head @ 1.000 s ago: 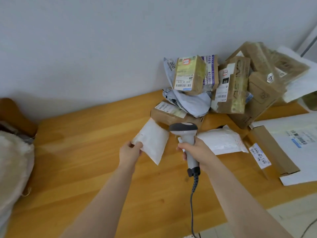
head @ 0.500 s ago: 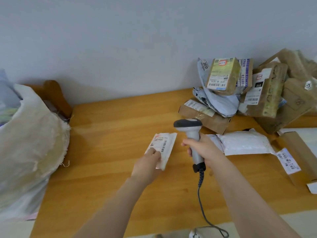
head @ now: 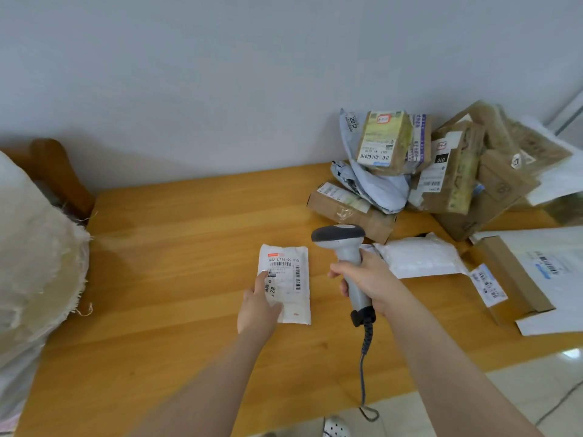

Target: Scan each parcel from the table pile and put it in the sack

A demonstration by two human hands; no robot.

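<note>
My left hand [head: 258, 305] pinched the small white parcel [head: 288, 288] at its near left corner, thumb laid on the upturned label. My right hand [head: 367, 280] was wrapped round the grip of the grey scanner [head: 342, 244], whose head stood just right of the parcel. Both were over the wooden table [head: 176, 247], the sack [head: 34, 253] at its left end and the parcel pile [head: 410, 171] at the far right.
</note>
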